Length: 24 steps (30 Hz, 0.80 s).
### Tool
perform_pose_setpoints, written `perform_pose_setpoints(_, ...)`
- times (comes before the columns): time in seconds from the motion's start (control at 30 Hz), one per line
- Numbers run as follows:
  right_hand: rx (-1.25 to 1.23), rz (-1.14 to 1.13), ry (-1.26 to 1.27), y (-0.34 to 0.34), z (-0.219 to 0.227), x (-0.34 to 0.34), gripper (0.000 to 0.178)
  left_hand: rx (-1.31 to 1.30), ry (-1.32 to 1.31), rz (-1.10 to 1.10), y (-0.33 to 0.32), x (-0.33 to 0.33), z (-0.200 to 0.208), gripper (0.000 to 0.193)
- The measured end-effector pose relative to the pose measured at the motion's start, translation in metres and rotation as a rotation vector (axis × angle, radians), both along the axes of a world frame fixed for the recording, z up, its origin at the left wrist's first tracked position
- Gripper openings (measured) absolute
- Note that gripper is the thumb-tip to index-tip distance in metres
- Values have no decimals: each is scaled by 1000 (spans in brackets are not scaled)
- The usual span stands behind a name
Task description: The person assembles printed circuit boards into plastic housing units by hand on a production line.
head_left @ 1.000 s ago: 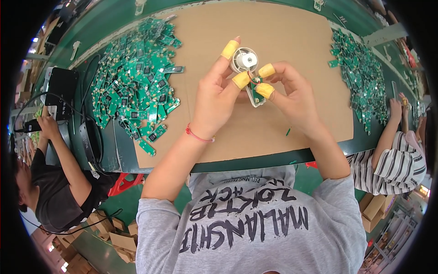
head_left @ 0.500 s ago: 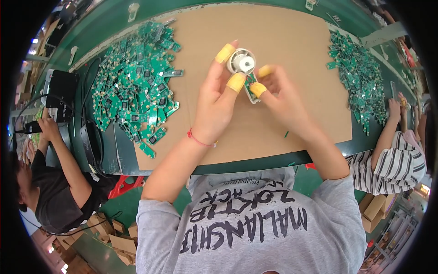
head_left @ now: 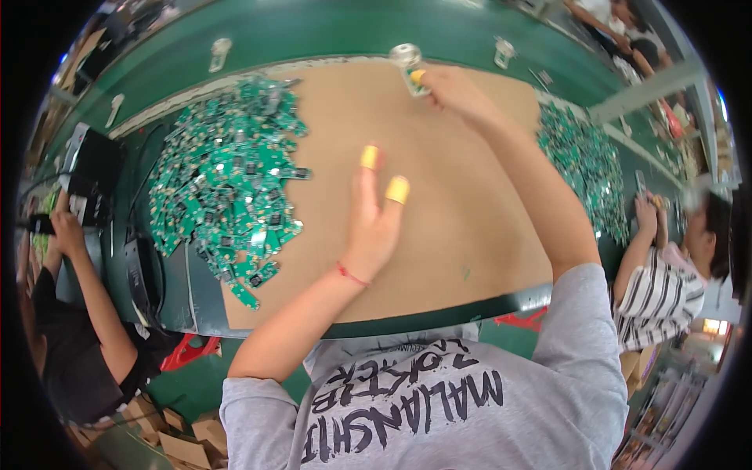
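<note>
In my right hand (head_left: 456, 92) is a white plastic housing (head_left: 406, 56) with a round head and a narrow body. Part of a green circuit board shows inside that body. My arm is stretched to the far edge of the cardboard sheet (head_left: 462, 196), with thumb and fingers closed on the narrow end. My left hand (head_left: 371, 235) is over the middle of the cardboard, empty, thumb and index finger apart. Yellow finger covers are on both hands. A large pile of green circuit boards (head_left: 227, 180) lies to the left of the cardboard.
Another board pile (head_left: 583, 168) lies on the right. Beyond the cardboard runs a green surface (head_left: 313, 39) carrying more white housings (head_left: 220, 55). A black box with cables (head_left: 92, 168) stands far left. Co-workers sit on both sides, one in black (head_left: 86, 345), one in stripes (head_left: 658, 305).
My right hand has carried the white housing away from me to the cardboard's far edge. My left hand has let go of it and drawn back nearer to me. The view has shifted.
</note>
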State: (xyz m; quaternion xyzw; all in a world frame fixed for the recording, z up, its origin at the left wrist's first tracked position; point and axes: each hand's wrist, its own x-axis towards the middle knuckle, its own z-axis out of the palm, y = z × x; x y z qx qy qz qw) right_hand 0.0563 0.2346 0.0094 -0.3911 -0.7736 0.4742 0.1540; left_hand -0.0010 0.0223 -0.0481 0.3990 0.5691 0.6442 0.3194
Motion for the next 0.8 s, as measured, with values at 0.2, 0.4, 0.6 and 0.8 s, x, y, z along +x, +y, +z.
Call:
perform_pose_setpoints(0.2, 687, -24, -347, 143, -62, -59, 40, 23, 341, 81, 6, 7, 6, 45)
perform_pose_setpoints(0.4, 790, -145, -372, 138, -81, -65, 30, 6, 335, 3, 0, 14, 5, 45)
perform_pose_setpoints(0.6, 793, -90, 181, 89, -72, -37, 23, -66, 319, -79, -10, 11, 16, 44)
perform_pose_setpoints(0.8, 112, 133, 191, -62, -16, 15, 21, 11, 141, 11, -3, 7, 9, 46)
